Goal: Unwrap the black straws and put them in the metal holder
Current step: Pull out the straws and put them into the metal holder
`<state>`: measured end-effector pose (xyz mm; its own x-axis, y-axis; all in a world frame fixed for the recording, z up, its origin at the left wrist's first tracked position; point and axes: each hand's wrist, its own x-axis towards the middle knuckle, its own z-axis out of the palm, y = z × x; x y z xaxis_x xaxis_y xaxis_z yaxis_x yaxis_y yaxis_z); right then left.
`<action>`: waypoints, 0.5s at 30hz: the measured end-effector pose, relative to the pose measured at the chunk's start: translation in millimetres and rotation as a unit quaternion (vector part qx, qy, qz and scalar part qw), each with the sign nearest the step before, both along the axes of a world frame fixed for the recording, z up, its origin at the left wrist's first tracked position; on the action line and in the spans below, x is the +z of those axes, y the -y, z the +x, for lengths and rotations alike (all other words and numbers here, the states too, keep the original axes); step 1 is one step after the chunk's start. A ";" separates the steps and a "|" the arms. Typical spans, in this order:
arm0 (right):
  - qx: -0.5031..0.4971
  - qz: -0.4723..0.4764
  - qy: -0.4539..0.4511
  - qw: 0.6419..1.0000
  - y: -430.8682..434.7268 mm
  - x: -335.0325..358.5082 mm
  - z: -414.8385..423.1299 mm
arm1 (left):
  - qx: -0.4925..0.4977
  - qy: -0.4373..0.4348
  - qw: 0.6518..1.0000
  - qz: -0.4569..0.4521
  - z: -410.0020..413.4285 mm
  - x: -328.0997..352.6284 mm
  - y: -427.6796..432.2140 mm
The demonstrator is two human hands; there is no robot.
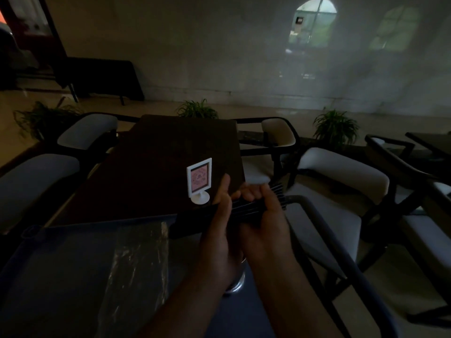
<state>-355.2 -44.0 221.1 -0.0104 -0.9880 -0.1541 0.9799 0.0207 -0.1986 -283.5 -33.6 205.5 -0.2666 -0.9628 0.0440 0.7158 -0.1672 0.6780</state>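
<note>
A bundle of black straws (195,219) lies roughly level across both my hands above the near table. My left hand (219,230) grips the bundle near its middle, thumb up. To its right, my right hand (264,223) is closed around the same bundle, and the straw tips (280,193) fan out past its fingers. Just below my wrists a bit of the shiny metal holder (238,282) shows; most of it is hidden by my arms. A crumpled clear plastic wrapper (139,259) lies flat on the blue-grey table (61,264) to the left.
A small white sign stand (200,180) stands on the dark brown table (158,167) just beyond my hands. Chairs with pale cushions (341,181) surround both tables. A dark chair back rail (329,230) curves close on the right. The room is dim.
</note>
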 end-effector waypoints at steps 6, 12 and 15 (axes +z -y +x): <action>0.056 0.019 -0.037 0.998 -13.0 -6.7 11.0 | 0.081 0.022 0.996 -0.006 16.1 -0.7 14.2; 0.076 0.038 -0.098 0.992 -21.3 -24.3 11.9 | 0.028 0.007 1.000 -0.001 32.3 -2.3 24.6; 0.068 0.085 -0.186 0.976 -23.9 -32.7 5.2 | 0.047 -0.006 0.999 0.013 35.6 -2.8 26.0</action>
<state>-350.0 -20.2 188.3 0.0331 -0.9448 -0.3260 0.8262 0.2094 -0.5230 -247.9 -59.6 202.7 -0.1750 -0.9843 0.0215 0.7371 -0.1165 0.6657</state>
